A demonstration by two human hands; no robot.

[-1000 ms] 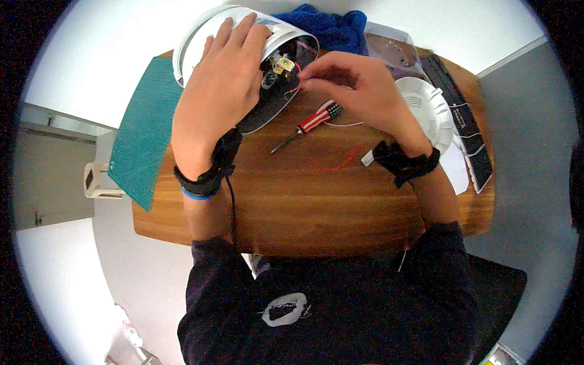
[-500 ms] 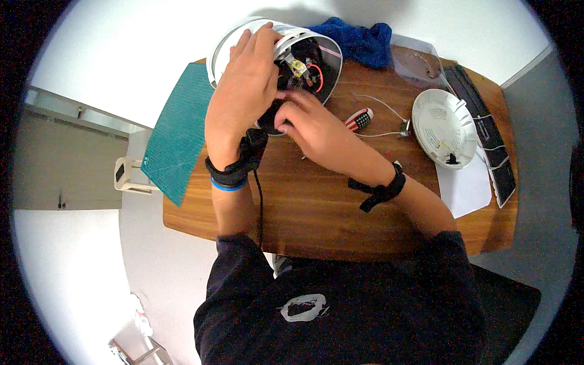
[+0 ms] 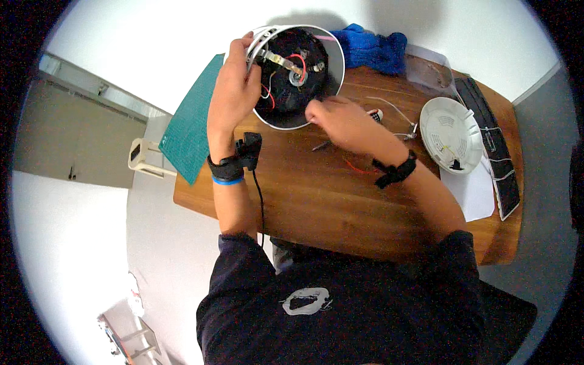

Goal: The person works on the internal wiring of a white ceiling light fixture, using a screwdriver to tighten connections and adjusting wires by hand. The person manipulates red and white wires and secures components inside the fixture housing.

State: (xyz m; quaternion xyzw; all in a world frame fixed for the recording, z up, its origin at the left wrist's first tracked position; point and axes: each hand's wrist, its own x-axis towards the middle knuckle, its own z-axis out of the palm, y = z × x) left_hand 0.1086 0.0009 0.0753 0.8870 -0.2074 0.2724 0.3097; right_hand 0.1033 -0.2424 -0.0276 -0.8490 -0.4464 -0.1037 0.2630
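A white round appliance housing (image 3: 336, 67) is tipped toward me at the far side of the table, showing a black interior with red and white wires and metal brackets. My left hand (image 3: 234, 91) grips its left side, fingers over the rim. My right hand (image 3: 340, 121), its fingers curled together, is by the lower right rim; what they pinch, if anything, is hidden. Below this hand lies a tool, probably a screwdriver, its thin dark shaft (image 3: 320, 146) and patterned handle (image 3: 377, 114) showing on either side. A red wire (image 3: 362, 168) lies near my right wrist.
A white vented round cover (image 3: 447, 134) rests at the right, partly over white paper (image 3: 465, 191). Beside it is a black keyboard (image 3: 493, 143) with a cable. Behind are a blue cloth (image 3: 371, 52) and a clear plastic tray (image 3: 429, 70). A green cutting mat (image 3: 191, 121) overhangs the left edge.
My right hand has drawn back from inside the housing to its lower right rim. The housing's opening has turned more toward me, and the left hand has slid along its side. The view shifted slightly.
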